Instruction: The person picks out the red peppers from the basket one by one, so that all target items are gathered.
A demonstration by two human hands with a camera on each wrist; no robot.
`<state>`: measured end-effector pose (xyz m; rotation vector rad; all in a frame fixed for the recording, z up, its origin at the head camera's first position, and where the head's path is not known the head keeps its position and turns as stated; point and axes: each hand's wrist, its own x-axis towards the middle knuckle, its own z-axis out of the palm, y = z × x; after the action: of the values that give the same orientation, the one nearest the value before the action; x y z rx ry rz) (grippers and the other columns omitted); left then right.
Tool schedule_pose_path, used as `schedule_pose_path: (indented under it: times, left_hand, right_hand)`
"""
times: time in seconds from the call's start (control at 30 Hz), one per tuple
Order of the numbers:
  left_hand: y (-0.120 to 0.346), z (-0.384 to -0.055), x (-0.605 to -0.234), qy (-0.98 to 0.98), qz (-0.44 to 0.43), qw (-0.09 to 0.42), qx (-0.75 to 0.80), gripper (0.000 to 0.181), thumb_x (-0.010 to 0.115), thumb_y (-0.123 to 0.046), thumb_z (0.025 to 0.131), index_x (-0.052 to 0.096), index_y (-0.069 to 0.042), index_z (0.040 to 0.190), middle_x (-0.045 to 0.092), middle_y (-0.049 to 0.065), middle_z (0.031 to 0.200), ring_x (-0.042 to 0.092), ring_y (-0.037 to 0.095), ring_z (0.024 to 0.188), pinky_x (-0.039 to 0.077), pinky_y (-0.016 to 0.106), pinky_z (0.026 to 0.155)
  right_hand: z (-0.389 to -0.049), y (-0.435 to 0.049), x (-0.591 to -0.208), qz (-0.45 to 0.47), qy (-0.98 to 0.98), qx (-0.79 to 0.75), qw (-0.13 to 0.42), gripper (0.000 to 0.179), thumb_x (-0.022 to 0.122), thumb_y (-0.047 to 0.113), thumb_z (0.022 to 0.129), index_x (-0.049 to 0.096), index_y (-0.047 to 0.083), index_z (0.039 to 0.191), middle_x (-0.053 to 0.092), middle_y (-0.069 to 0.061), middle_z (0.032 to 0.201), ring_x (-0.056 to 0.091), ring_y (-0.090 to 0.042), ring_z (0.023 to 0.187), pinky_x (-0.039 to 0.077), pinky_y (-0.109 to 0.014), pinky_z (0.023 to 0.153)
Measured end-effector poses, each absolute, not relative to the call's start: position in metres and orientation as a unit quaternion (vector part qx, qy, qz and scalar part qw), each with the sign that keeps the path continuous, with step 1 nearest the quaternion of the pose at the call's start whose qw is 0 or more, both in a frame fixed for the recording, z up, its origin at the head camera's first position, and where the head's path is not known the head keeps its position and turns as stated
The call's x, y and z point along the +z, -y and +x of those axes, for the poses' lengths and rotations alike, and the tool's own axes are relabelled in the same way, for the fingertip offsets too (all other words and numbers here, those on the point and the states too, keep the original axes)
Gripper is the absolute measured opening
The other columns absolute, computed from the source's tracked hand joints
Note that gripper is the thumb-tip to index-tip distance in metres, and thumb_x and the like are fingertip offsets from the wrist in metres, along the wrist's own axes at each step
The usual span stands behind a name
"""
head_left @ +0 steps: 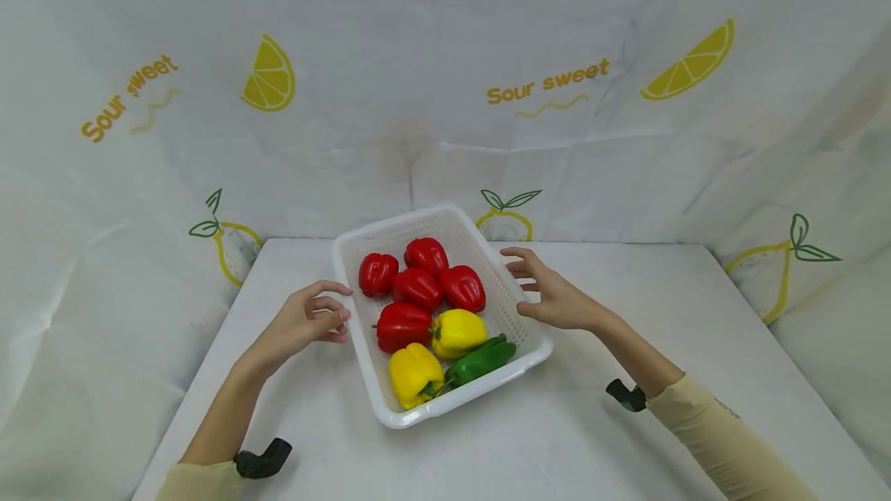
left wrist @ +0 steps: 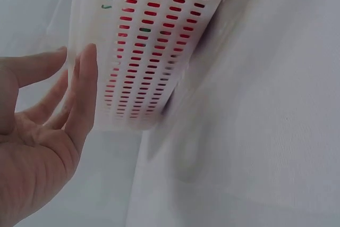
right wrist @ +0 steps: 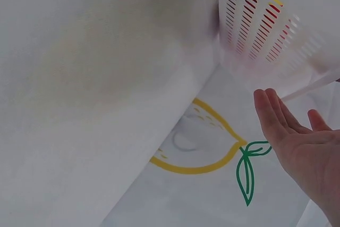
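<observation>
A white plastic basket (head_left: 536, 354) with slotted walls sits tilted at an angle on the table. Inside it lie several red bell peppers (head_left: 418, 289), two yellow bell peppers (head_left: 459, 333) and a long green pepper (head_left: 482, 362) near the front corner. My left hand (head_left: 309, 319) is at the left rim, its fingers loosely bent beside the wall; firm contact cannot be told. At the right rim, my right hand (head_left: 557, 296) has its fingers spread and thumb apart. In the right wrist view its fingers look nearly straight, close by the rim. Neither hand grips anything.
The white table (head_left: 626, 424) meets a white cloth backdrop (head_left: 390, 99) printed with lemons and lettering, which rises behind and at both sides. A black strap-like piece (head_left: 264, 460) is on the left forearm, and another (head_left: 626, 395) on the right.
</observation>
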<state>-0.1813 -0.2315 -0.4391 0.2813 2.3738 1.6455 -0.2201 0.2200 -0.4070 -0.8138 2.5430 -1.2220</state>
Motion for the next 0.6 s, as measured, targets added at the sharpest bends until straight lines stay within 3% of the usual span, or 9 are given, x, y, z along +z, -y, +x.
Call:
schedule_pose_path:
  times: [0.27,0.6]
  left_hand:
    - [0.224,-0.184,-0.438,-0.798,0.051,0.088,0.594,0.043,0.072,-0.017,0.104,0.055,0.001,0.139,0.069,0.025,0.119,0.08,0.017,0.09,0.07,0.035,0.085]
    - [0.218,-0.181,-0.439,-0.781,0.034,0.08,0.618,0.042,0.071,-0.014,0.104,0.054,0.001,0.139,0.069,0.016,0.112,0.078,0.014,0.093,0.07,0.035,0.086]
  right_hand:
    - [-0.222,-0.221,-0.407,-0.277,-0.863,-0.407,0.117,0.087,0.068,-0.004,0.094,0.023,0.007,0.167,0.045,-0.028,0.164,0.05,-0.053,0.148,0.044,-0.076,0.119]
    - [-0.229,-0.214,-0.388,-0.299,-0.874,-0.368,0.102,0.087,0.076,0.006,0.096,0.024,0.007,0.166,0.047,-0.029,0.163,0.05,-0.053,0.147,0.046,-0.072,0.12]
